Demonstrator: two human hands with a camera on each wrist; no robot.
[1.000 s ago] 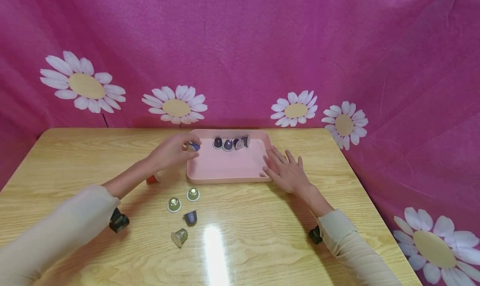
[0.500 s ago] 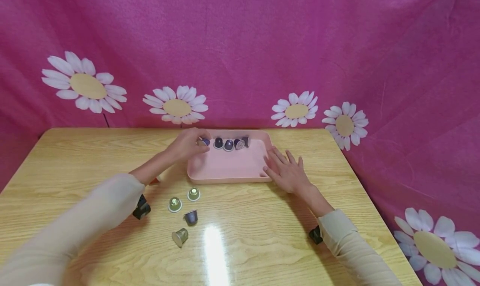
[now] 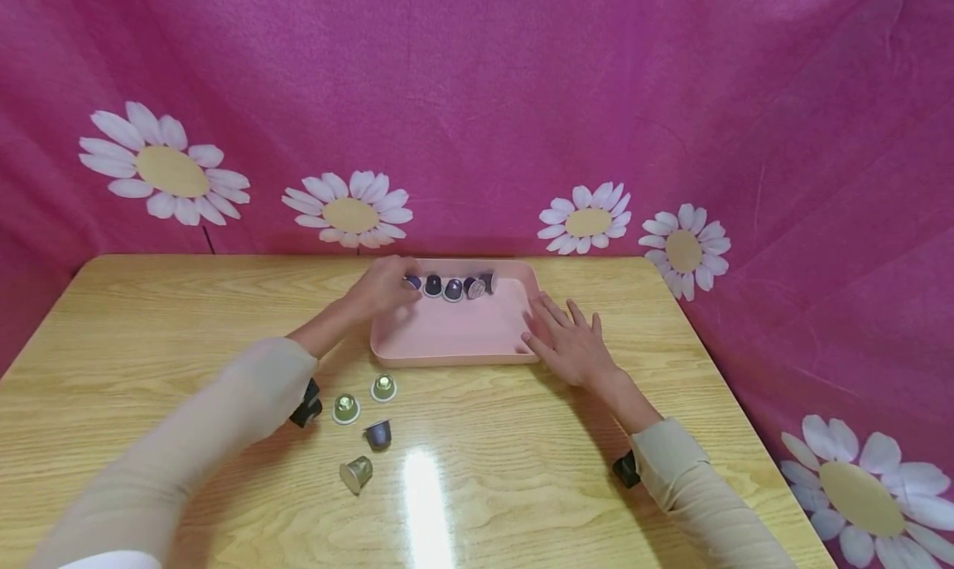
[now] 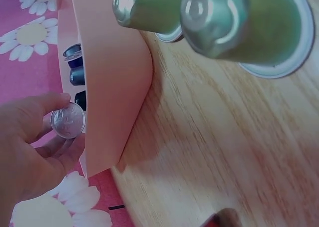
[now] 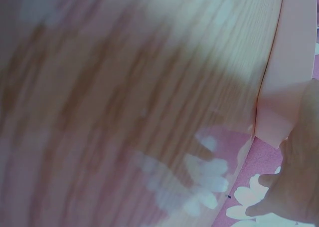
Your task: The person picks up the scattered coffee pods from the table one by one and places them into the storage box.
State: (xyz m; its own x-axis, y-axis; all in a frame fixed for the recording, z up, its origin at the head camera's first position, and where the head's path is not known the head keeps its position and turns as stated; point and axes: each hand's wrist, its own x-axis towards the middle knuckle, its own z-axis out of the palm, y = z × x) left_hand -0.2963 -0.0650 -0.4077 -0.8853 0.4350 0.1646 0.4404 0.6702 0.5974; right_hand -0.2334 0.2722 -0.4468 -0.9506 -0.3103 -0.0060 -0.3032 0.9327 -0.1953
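My left hand (image 3: pixel 386 287) pinches a blue coffee capsule (image 3: pixel 413 282) over the back left of a pink tray (image 3: pixel 455 359). In the left wrist view the silvery foil lid of this coffee capsule (image 4: pixel 68 120) faces the camera between thumb and fingers. Right beside it, a row of dark coffee capsules (image 3: pixel 453 289) lines the tray's back wall; some stand on their rims and others lie tipped. With fingers spread, my right hand (image 3: pixel 572 347) rests at the tray's right side. The right wrist view shows only part of that hand (image 5: pixel 299 172), against the tray wall.
In front of the tray, two green-gold capsules (image 3: pixel 346 408) stand on their rims. Nearer lie a dark grey capsule (image 3: pixel 378 435) and a tipped gold-beige one (image 3: pixel 356 474). A blurred red object (image 4: pixel 222 219) shows at the left wrist view's bottom. A flowered pink cloth (image 3: pixel 477 113) hangs behind the wooden table.
My left hand has carried the blue coffee capsule rightward, from the tray's left edge to beside the row. Its forearm now covers the red object on the table. The right hand has stayed put.
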